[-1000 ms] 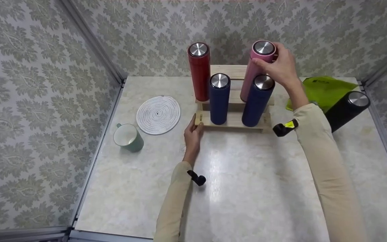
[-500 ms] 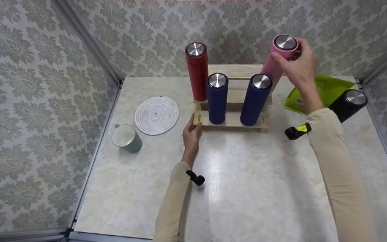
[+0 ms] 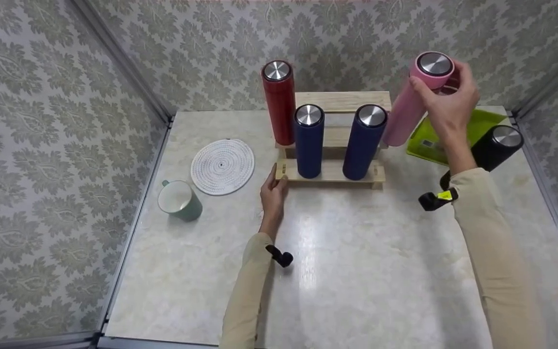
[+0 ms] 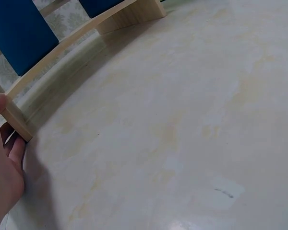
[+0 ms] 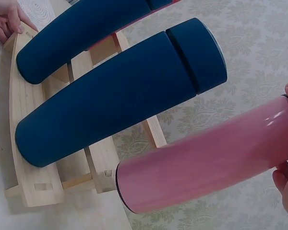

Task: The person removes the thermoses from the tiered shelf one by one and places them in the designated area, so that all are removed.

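My right hand [image 3: 453,104] grips a pink thermos bottle [image 3: 407,109] near its steel-topped lid. In the right wrist view the pink bottle's base is off the rack, beside its right end. My left hand [image 3: 272,196] holds the left front corner of a tiered wooden rack [image 3: 332,169], thumb on top and fingers against the end, as the left wrist view shows. Two blue thermos bottles [image 3: 309,145] [image 3: 365,145] stand on the front step. A red thermos bottle [image 3: 279,106] stands on the step behind, at the left.
A black thermos bottle [image 3: 497,145] stands at the right, partly behind my right forearm. Near it lies a green bag-like item [image 3: 424,140]. To the left are a white woven round mat [image 3: 222,167] and a green mug [image 3: 182,201]. A patterned wall [image 3: 327,48] rises close behind the rack.
My right hand has lifted the pink thermos bottle off the rack's rear step and carried it to the right, past the rack's end. My left hand has stayed on the rack corner.
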The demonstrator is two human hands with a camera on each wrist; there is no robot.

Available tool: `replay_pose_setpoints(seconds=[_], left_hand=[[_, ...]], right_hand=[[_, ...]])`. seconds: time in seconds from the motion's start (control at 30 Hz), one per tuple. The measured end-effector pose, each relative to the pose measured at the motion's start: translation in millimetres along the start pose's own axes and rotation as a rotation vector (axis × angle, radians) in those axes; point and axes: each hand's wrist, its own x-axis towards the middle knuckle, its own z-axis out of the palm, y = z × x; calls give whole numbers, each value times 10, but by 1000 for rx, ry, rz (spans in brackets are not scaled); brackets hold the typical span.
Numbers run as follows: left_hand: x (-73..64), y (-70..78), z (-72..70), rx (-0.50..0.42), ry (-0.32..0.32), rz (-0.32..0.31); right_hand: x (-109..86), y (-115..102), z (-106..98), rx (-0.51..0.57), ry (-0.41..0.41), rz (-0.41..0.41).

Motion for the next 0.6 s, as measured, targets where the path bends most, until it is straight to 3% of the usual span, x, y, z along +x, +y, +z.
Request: replay_pose_setpoints(seconds=[0.13,0.4,0.6], left_hand=[[2,2,1,9,15,0],[8,1,2,18,7,-19],[0,-5,-1,46,-1,34]], right_hand=[[-100,-67,-95,6,29,-7],[-236,21,-295,3,65,-10],[-367,94,-445,-22,77,3]])
